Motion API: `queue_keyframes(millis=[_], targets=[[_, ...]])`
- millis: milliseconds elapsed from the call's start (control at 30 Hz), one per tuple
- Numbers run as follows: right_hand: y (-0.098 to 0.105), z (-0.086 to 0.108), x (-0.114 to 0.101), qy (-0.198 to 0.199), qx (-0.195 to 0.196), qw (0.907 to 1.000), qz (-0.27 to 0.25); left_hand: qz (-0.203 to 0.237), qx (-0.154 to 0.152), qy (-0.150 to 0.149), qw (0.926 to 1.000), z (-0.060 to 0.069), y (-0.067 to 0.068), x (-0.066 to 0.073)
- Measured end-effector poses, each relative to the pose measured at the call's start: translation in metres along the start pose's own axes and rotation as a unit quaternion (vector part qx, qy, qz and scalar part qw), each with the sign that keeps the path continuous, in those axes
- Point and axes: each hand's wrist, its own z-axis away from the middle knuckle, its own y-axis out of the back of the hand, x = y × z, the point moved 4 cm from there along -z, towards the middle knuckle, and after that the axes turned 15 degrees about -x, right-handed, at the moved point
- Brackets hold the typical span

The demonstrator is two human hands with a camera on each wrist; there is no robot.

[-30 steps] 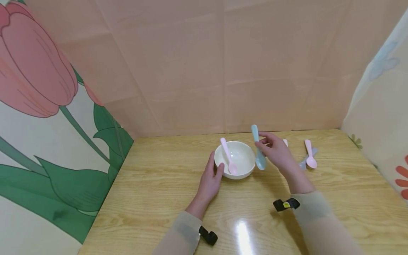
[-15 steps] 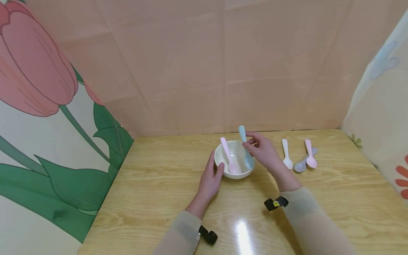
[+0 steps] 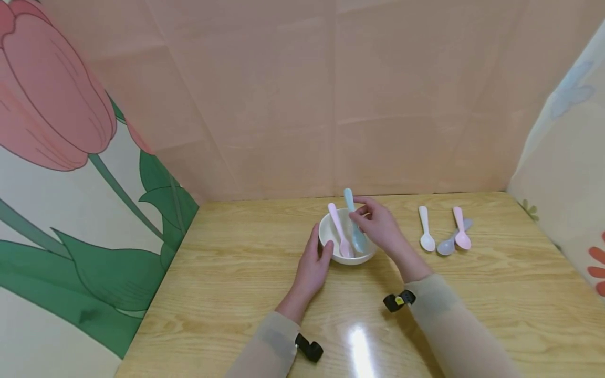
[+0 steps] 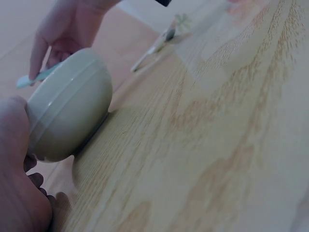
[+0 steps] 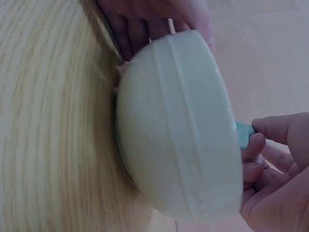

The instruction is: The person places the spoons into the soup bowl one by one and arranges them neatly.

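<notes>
Wood surface (image 3: pixel 227 294), left hand (image 3: pixel 313 268) gripping a white bowl (image 3: pixel 348 261), right hand (image 3: pixel 379 223) pinching a blue spoon (image 3: pixel 358 240) in it; looks like placing, next probably needs letting go.

Legible text, brands, numbers, signs: none in the head view or either wrist view. Behind the right grip (image 3: pixel 378 223), toward the elbow: black right wrist device (image 3: pixel 390 304) with a small yellow patch (image 3: pixel 399 301), any lettering too small to read. Behind the left grip (image 3: pixel 313 266): black left wrist device (image 3: pixel 310 349), nothing readable. Between the grips: white bowl (image 5: pixel 178 125), outer wall, nothing readable. In the right grip: light-blue spoon (image 3: pixel 357 237), likewise.
</notes>
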Motion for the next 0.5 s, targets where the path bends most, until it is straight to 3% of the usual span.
queue_keyframes(millis=[500], targets=[[-0.018,-0.014,0.004,0.011,0.0,0.9995,0.029,0.008,-0.001,-0.012,0.9999,-0.001,-0.001,-0.001]])
